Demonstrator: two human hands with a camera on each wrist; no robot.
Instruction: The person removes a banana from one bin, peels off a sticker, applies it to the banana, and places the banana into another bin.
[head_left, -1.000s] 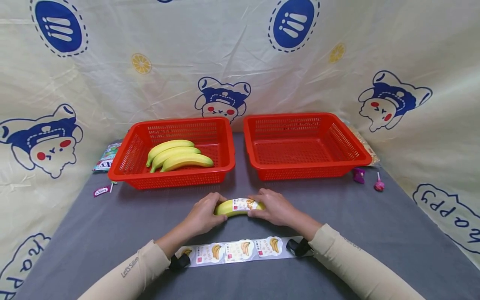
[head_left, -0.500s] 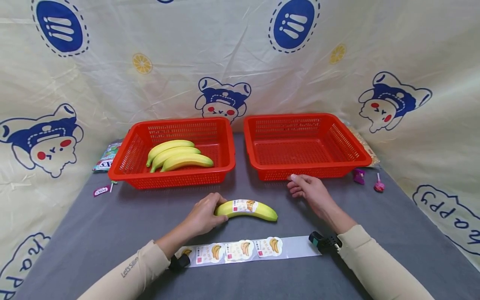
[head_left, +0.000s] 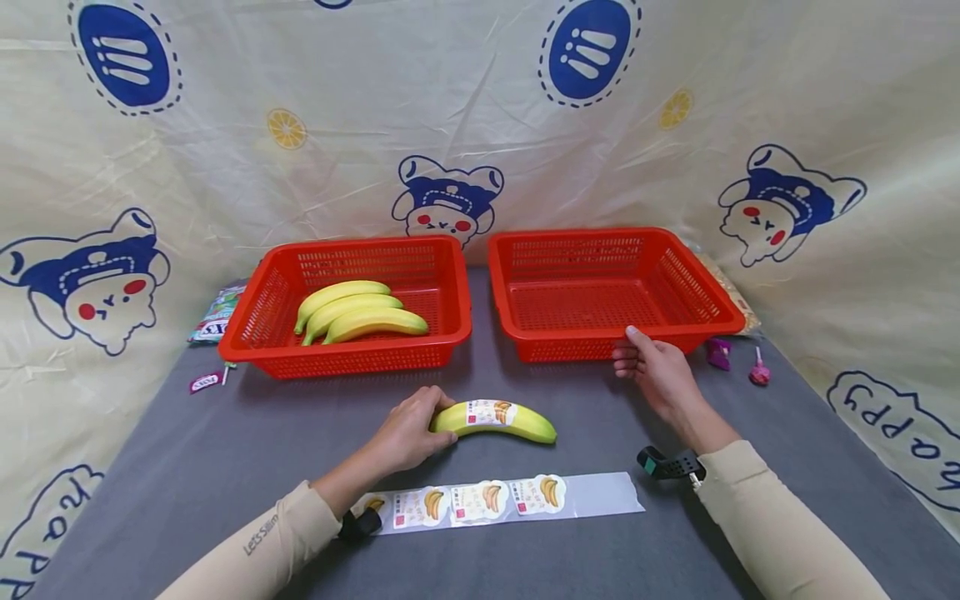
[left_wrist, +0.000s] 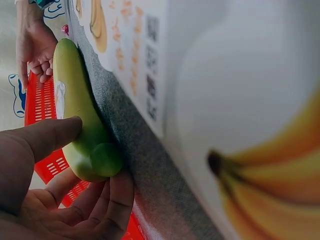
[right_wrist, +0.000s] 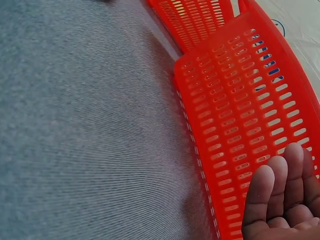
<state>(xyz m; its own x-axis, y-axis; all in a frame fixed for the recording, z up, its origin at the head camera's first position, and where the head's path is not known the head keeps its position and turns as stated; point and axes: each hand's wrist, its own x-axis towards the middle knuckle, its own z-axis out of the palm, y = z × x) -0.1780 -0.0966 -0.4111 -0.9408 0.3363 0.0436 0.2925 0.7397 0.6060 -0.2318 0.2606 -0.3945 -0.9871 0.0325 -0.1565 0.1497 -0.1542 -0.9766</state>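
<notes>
A yellow-green banana point(head_left: 528, 425) lies on the grey cloth, a printed banana label point(head_left: 491, 412) stuck on its upper side. My left hand point(head_left: 412, 429) holds its left end; in the left wrist view the thumb presses one side of the banana point(left_wrist: 82, 102) and the fingers curl under the tip. In front of the right red basket point(head_left: 622, 335) hovers my right hand point(head_left: 663, 379), loosely curled around nothing. The right wrist view shows its fingers point(right_wrist: 260, 192) over the basket's slotted wall. Nearer me lies a strip of banana labels point(head_left: 607, 495), its left end hidden by the left wrist.
Several bananas point(head_left: 360, 312) lie in the left red basket point(head_left: 360, 357). Snack packs point(head_left: 217, 312) and a wrapped lollipop point(head_left: 205, 382) are at the left. A purple wrapped candy point(head_left: 717, 353) and pink lollipop point(head_left: 760, 371) lie at the right. A printed curtain point(head_left: 337, 183) hangs behind.
My right hand has let go of the banana's right end and moved right and away from me, toward the right basket. My left hand has stayed on the banana.
</notes>
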